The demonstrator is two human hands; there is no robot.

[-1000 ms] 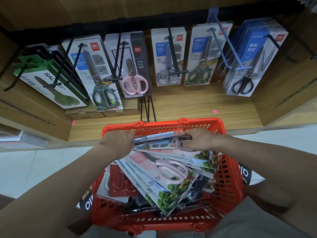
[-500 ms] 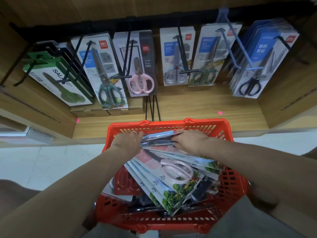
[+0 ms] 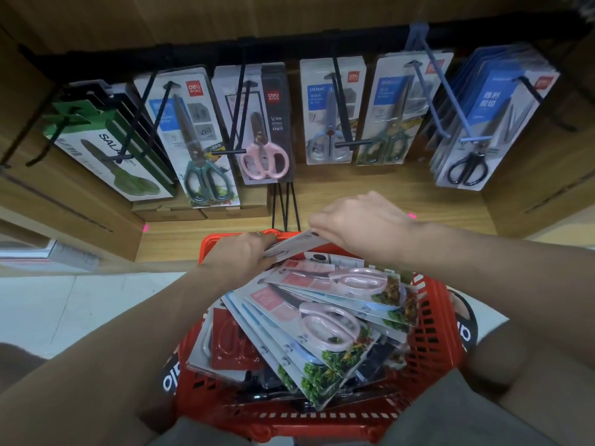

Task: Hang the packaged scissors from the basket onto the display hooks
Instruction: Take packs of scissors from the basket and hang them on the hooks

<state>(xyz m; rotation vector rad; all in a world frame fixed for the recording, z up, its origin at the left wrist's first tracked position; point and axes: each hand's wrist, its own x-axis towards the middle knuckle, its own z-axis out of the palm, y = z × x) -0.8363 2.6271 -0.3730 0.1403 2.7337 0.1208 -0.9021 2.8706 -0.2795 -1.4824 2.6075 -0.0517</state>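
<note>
Right hand [image 3: 363, 223]: gripped a grey scissors pack [image 3: 294, 243] at its top edge;
Left hand [image 3: 240, 255]: pinched the same pack;
Basket [image 3: 431, 342]: red, beneath both

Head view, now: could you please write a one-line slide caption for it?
Both hands, left and right, lift a scissors pack from the red basket below display hooks.

The basket [image 3: 431, 320] sits just before the shelf [image 3: 370, 201], packaged scissors [image 3: 322, 323] stacked inside it. Above its far rim, both hands hold one package [image 3: 297, 243], the left hand [image 3: 240, 257] left of the right hand [image 3: 360, 222]. Behind the basket, display hooks [image 3: 341, 107] carry hanging packages.
</note>
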